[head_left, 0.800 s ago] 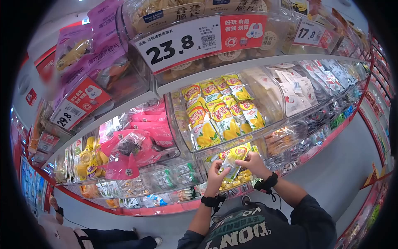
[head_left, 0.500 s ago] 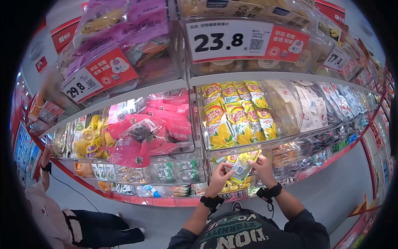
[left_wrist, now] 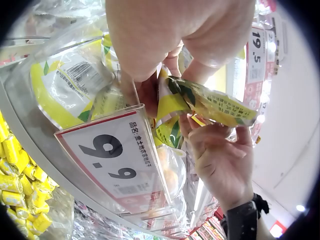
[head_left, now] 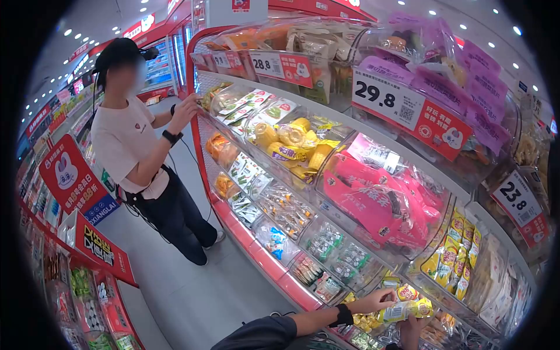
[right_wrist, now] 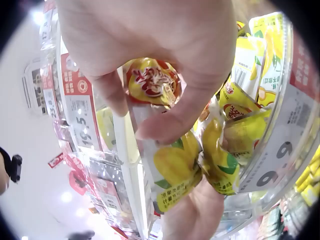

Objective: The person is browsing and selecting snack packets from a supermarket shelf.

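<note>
A yellow-and-white snack bag (head_left: 402, 310) with a lemon-like fruit printed on it is between both hands at the lower right of the head view. My left hand (head_left: 382, 299) pinches one end of it, its fingers partly hidden behind the wrapper (left_wrist: 215, 104) in the left wrist view. My right hand (head_left: 412, 331) grips the other end, thumb across the front (right_wrist: 175, 167) in the right wrist view. Matching bags (right_wrist: 245, 107) lie in the bin close beside the hands, behind a 9.9 price tag (left_wrist: 115, 160).
A person (head_left: 131, 140) in a light T-shirt stands at the left with hands near the shelf's end. Tiered clear bins hold pink bags (head_left: 379, 198), yellow packs (head_left: 297, 143) and more yellow bags (head_left: 458, 251). A red sign (head_left: 73, 175) stands across the aisle floor (head_left: 175, 286).
The head view has swung left, bringing the other person and the aisle into fuller view. My hands and the held bag now appear further right and lower.
</note>
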`<state>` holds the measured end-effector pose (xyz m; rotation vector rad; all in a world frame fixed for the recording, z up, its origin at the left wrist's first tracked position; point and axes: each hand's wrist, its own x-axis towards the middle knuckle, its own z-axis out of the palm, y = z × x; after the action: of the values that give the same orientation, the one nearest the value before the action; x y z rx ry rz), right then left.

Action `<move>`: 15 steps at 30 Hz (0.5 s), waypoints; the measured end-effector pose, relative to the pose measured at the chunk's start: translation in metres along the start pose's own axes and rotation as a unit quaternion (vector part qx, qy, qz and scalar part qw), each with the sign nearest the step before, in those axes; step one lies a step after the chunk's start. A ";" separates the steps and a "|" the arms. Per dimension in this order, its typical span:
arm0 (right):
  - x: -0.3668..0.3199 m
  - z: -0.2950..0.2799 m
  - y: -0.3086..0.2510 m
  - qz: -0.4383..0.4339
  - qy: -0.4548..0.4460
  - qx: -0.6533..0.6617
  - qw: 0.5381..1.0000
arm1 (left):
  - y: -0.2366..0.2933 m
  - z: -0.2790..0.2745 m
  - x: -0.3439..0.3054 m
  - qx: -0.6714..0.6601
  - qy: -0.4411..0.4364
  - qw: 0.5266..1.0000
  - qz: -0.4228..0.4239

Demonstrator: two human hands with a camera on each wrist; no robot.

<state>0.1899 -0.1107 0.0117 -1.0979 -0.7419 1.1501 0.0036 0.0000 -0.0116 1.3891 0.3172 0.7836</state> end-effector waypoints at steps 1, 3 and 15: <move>0.004 -0.003 0.000 0.017 -0.015 0.013 1.000 | -0.002 0.000 -0.001 0.009 0.006 1.000 0.006; 0.005 0.010 -0.006 0.004 -0.031 0.068 0.997 | -0.008 -0.001 0.002 0.030 0.018 0.999 0.019; -0.003 0.048 -0.051 0.024 -0.151 -0.170 0.974 | -0.028 -0.003 0.001 -0.025 0.016 0.999 -0.012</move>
<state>0.1628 -0.1011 0.0755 -1.2417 -1.1888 1.2782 0.0110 0.0036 -0.0386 1.3240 0.3363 0.7902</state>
